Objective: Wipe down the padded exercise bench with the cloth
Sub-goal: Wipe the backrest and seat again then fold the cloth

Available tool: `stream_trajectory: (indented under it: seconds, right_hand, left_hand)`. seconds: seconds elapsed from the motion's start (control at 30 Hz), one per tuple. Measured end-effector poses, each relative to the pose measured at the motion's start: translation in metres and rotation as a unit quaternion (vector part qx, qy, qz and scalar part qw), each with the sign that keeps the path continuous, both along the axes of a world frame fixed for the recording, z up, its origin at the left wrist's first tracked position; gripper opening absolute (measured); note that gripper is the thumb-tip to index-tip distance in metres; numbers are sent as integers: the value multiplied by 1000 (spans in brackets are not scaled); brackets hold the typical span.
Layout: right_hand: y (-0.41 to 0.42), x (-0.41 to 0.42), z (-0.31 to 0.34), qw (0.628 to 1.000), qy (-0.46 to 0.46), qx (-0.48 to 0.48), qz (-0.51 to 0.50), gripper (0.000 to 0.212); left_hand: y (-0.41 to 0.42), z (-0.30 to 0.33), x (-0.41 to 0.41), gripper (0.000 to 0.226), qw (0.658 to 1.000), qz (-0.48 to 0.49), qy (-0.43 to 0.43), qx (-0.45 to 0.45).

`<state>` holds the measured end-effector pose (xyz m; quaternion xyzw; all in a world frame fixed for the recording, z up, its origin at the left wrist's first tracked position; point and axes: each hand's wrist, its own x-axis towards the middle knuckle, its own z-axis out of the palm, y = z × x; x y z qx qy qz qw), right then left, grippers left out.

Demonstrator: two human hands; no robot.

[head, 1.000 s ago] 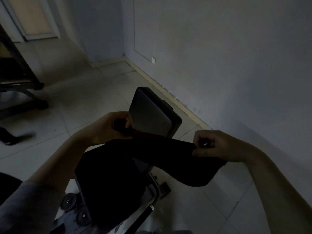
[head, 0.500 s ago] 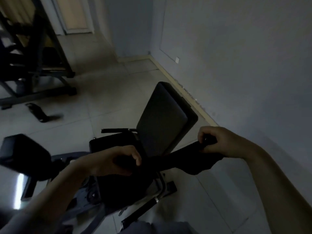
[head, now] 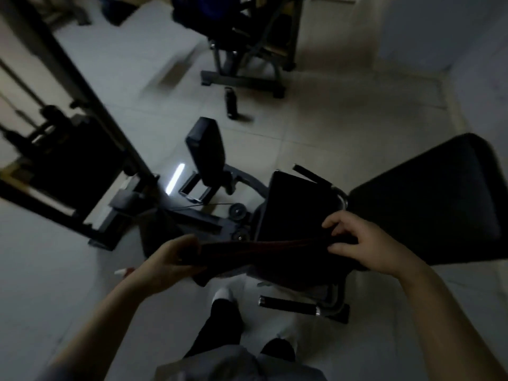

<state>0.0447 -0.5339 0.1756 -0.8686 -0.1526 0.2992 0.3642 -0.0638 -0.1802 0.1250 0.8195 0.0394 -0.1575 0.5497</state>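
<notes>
Two hands, left (head: 171, 261) and right (head: 365, 244), pinching dark cloth (head: 261, 247) stretched between, above bench (head: 428, 204).

The setting is a dim gym room with a tiled floor (head: 330, 125). A padded exercise bench (head: 428, 204) stands at 3 o'clock, a weight machine (head: 247, 42) at 12 o'clock, and a rack frame (head: 68, 149) at 9 o'clock.

A single head-worn wide-angle view looks steeply down and forward from standing height, close over both forearms, onto the pale tiled floor (head: 330, 138) and black padded bench backrest (head: 428, 204) at right
</notes>
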Motion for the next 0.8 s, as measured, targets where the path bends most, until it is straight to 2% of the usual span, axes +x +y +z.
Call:
stream_trajectory:
  seconds: [0.07,0.1,0.17,0.2,0.3,0.43,0.5,0.57,0.63,0.67,0.7,0.73,0.8]
  right_hand:
    - [33,1,-4,1000,-14,-25,4,13]
    - [49,1,-5,1000,-12,-21,4,4]
    - [86,-4,-9,999,20,22,-11,8]
    - [112,-6,-15,997,42,46,-34,8]
    - [165,-12,-34,992,57,83,-76,2]
    - [254,1,-65,969,140,121,-162,11]
    - [295,22,-82,951,178,127,-220,19]
    - [330,45,-104,942,182,92,-267,32]
    - [360,60,-130,947,162,-11,-276,48]
    - [373,60,-142,953,149,-61,-258,54]
    - [385,57,-153,959,137,-91,-230,57]
    - [396,50,-164,967,135,-92,-196,58]
    - [415,29,-180,972,168,-81,-146,60]
  left_hand:
    - [25,0,-19,15,988,95,-10,-124]
    - [36,-2,-26,15,970,143,-13,-197]
    - [57,-12,-38,15,926,217,-8,-308]
    - [75,-18,-41,13,911,242,1,-334]
    - [109,-32,-44,18,894,286,29,-345]
    - [193,-57,-37,26,875,324,88,-349]
    - [233,-73,-26,25,888,319,124,-309]
    - [263,-97,-8,32,917,291,181,-203]
    - [285,-125,12,54,949,192,250,23]
    - [289,-135,21,64,945,125,270,137]
    - [289,-140,29,69,940,79,258,208]
    - [284,-142,36,69,944,54,231,228]
    - [268,-138,49,62,963,9,168,208]
